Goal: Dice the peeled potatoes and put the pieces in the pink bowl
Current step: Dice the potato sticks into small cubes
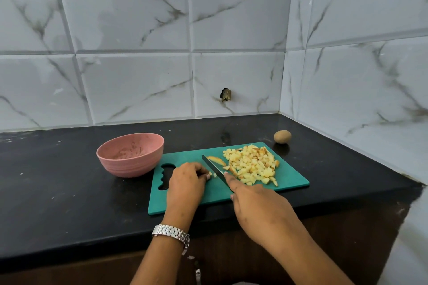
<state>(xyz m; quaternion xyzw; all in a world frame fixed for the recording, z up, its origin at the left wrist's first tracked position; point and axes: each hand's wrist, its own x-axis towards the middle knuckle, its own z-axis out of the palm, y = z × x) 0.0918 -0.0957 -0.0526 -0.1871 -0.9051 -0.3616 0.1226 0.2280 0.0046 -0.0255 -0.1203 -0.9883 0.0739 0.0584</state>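
The left hand (185, 180) is pinching a small pale potato piece (211, 173), the right hand (257, 208) is gripping the black-bladed knife (214, 169) lying eleven-to-five just beside it, and the round pink plastic bowl (130, 155) is sitting at ten o'clock, nearer the left.

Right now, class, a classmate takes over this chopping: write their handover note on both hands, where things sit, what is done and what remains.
Left hand pinches a small potato piece on the green board.
Right hand holds the knife, blade beside that piece.
Done: a pile of dice lies on the board's right half.
Left to do: finish this piece, then move the dice into the pink bowl; no dice show in it.
A whole potato sits by the wall.
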